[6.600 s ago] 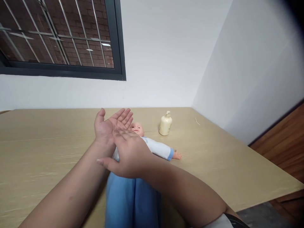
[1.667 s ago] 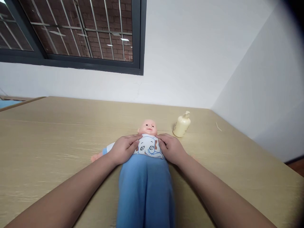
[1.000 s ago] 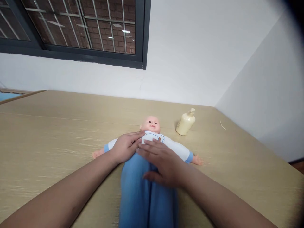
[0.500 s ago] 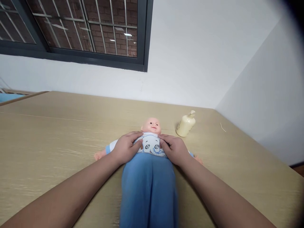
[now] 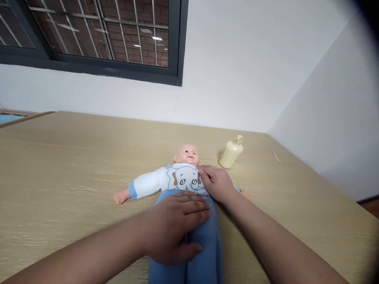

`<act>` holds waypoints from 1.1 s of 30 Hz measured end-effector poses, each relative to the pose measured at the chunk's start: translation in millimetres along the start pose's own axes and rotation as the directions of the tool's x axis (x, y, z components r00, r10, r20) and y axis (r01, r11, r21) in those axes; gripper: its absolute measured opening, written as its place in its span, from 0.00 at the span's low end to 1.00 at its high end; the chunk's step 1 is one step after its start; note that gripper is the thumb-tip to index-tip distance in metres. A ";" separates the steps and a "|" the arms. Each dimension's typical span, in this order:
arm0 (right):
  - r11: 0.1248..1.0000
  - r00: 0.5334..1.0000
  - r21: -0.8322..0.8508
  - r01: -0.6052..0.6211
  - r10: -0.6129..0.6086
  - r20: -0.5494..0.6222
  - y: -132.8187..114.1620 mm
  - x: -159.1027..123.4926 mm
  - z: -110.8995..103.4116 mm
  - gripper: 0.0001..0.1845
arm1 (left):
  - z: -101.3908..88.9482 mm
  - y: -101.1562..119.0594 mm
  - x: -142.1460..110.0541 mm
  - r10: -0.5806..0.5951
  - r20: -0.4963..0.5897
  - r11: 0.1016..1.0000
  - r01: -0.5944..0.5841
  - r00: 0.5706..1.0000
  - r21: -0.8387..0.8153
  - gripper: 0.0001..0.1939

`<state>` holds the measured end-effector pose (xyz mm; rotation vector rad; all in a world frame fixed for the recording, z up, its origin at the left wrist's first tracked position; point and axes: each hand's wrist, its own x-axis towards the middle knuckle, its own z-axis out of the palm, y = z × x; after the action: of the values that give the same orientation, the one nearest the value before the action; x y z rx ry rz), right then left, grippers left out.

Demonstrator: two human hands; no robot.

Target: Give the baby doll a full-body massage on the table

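A baby doll (image 5: 183,177) lies on its back on the wooden table (image 5: 65,165), head toward the wall, in a white top with an elephant print and blue trousers. My left hand (image 5: 174,227) lies flat across the blue trousers at the doll's belly, fingers stretched out. Resting on the doll's far shoulder and chest side is my right hand (image 5: 216,183), fingers extended. The doll's other arm (image 5: 139,188) sticks out bare to the left.
A cream pump bottle (image 5: 231,153) stands just right of the doll's head. White walls meet in a corner behind the table, and a dark-framed barred window (image 5: 97,35) is at upper left. A thin pale stick (image 5: 276,156) lies near the right wall.
My left hand has slid from the doll's near shoulder down onto its trousers, uncovering the arm. My right hand stays at the other shoulder.
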<state>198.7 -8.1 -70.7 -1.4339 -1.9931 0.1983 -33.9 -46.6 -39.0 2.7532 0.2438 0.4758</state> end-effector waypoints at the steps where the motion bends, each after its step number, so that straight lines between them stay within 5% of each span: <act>1: 1.000 1.000 -0.001 0.007 -0.007 0.001 0.3 0.1 0.2 0.17 | -0.6 -2.1 0.3 -0.022 0.020 1.000 0.021 1.000 0.015 0.35; 5: 1.000 1.000 0.001 0.007 -0.007 0.014 2.9 -0.2 1.0 0.14 | -5.0 -11.5 1.5 -0.098 0.052 0.994 0.095 0.994 0.061 0.38; 12: 0.999 1.000 0.024 0.024 -0.024 0.003 2.9 -1.1 0.0 0.14 | -13.3 -50.6 -2.6 -0.229 -0.082 0.969 0.236 0.970 0.075 0.28; 20: 0.999 0.999 0.033 0.032 -0.033 0.016 -1.8 0.9 -2.5 0.17 | -9.7 -85.2 -12.0 -0.385 -0.310 0.920 0.388 0.869 -0.055 0.23; 24: 0.996 0.991 -0.014 0.083 -0.084 -0.105 -7.8 -3.6 -5.2 0.14 | -7.1 -88.7 -12.4 -0.461 -0.354 0.883 0.461 0.814 -0.087 0.24; 27: 0.959 0.951 0.047 0.278 -0.268 -0.154 -32.7 -16.0 -13.0 0.15 | -5.6 -90.6 -13.1 -0.475 -0.355 0.876 0.469 0.805 -0.109 0.24; 29: 0.869 0.885 0.187 0.458 -0.466 -0.002 -56.8 -26.8 -17.2 0.17 | -4.8 -91.7 -14.0 -0.479 -0.355 0.874 0.472 0.803 -0.113 0.24; 33: 0.757 0.726 0.309 0.576 -0.647 0.234 -91.2 -40.5 -14.3 0.20 | -4.4 -93.2 -15.6 -0.482 -0.347 0.873 0.475 0.805 -0.110 0.24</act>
<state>142.5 -82.9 -33.0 -0.5544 -2.5200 0.3591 -60.1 37.8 -72.6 2.4263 0.9947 0.8308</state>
